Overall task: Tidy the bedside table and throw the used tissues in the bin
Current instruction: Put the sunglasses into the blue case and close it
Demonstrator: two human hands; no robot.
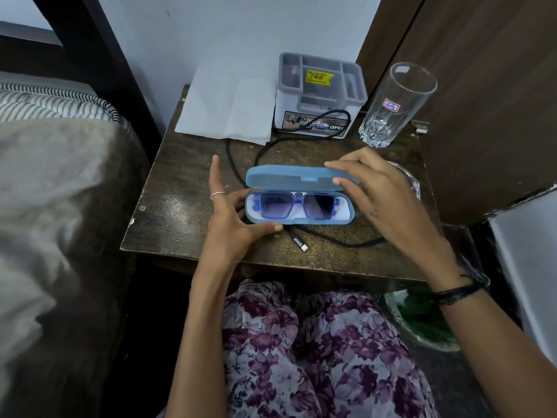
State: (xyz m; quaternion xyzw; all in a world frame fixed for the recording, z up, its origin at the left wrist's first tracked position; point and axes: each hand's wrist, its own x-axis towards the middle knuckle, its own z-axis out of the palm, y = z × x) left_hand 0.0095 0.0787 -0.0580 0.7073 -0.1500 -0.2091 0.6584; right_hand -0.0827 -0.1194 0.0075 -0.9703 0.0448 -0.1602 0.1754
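A light blue glasses case (325, 220) lies with its lid up in the middle of the dark wooden bedside table (177, 212). Blue sunglasses (297, 205) rest inside it. My left hand (233, 224) holds the case's left end, thumb along the front edge and forefinger raised. My right hand (382, 194) has its fingers on the raised lid (286, 176). White tissues (229, 107) lie flat at the table's back left. A bin with a green liner (422, 321) sits on the floor below the table's right side.
A grey organiser box (321, 95) stands at the back, a tall empty glass (394, 104) to its right. A black cable (301, 239) loops across the table under the case. A clear dish (410, 179) peeks out behind my right hand. The bed (60, 176) is at left.
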